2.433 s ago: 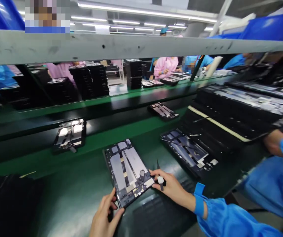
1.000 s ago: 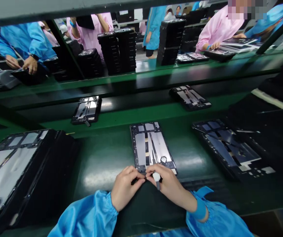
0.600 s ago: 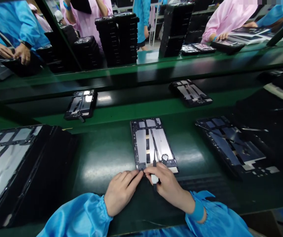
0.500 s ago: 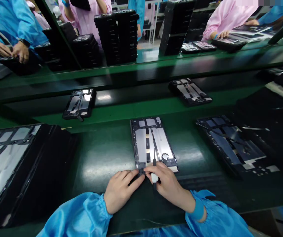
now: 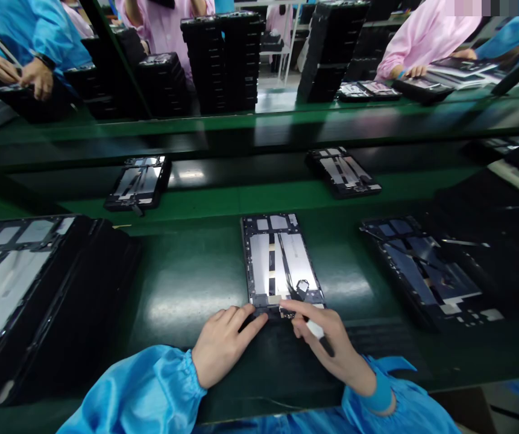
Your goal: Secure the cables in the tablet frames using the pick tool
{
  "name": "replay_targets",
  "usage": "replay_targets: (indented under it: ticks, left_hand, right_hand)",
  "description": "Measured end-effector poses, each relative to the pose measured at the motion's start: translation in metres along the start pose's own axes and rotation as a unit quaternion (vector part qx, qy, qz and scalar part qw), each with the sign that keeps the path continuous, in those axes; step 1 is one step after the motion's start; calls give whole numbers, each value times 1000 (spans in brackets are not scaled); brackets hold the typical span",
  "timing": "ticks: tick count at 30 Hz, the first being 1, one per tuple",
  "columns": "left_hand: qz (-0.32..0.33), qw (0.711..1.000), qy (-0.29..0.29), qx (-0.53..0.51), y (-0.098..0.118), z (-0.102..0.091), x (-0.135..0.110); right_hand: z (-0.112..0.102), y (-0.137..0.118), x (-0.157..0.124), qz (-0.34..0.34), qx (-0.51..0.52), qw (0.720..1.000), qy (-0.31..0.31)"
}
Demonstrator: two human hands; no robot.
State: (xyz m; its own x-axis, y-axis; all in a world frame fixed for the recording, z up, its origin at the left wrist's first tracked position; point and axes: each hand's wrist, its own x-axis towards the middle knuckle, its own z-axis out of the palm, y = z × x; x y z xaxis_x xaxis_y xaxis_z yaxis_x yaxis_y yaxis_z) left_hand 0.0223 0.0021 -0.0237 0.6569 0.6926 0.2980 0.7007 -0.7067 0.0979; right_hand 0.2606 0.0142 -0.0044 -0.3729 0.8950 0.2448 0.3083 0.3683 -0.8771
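An opened tablet (image 5: 298,253) lies in front of me, its silvery battery area, dark ribbon cables and frame showing. My left hand (image 5: 225,340) has its fingers and thumb at the tablet's lower left corner, holding it. Over the lower edge, my right hand (image 5: 331,340) reaches with its index finger stretched out. Tucked in that hand is a thin dark tool with a white band (image 5: 316,328); its exact kind is hidden. Beside the index fingertip sits a small component (image 5: 287,312). A loose dark-rimmed piece (image 5: 302,286) rests on the tablet's lower right.
Stacked opened tablets (image 5: 28,253) stand at left. Another opened tablet (image 5: 422,265) lies at right, with metal tweezers (image 5: 466,243) near it. Two more units, left (image 5: 137,181) and right (image 5: 345,170), sit beyond. Tall black stacks (image 5: 223,63) and co-workers are behind the rail.
My right hand has moved slightly right and its index finger has straightened. The tool, upright over the tablet before, now lies back in the palm. My left hand keeps its place.
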Motion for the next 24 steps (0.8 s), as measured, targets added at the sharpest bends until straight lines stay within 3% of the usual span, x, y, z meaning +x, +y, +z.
replay_targets:
  ticks: [4, 8, 15, 24]
  left_hand:
    - [-13, 1000, -1, 2, 5, 0, -1]
    - [-8, 1000, -2, 8, 5, -1, -1]
    - [-13, 1000, -1, 7, 6, 0, -2]
    - [-20, 1000, 13, 8, 7, 0, 0]
  right_hand:
    - [2, -4, -14, 97, 84, 992, -8]
    - [12, 4, -16, 172, 121, 977, 25]
    - [8, 7, -13, 134, 51, 989, 22]
    - [4, 9, -14, 112, 47, 993, -2]
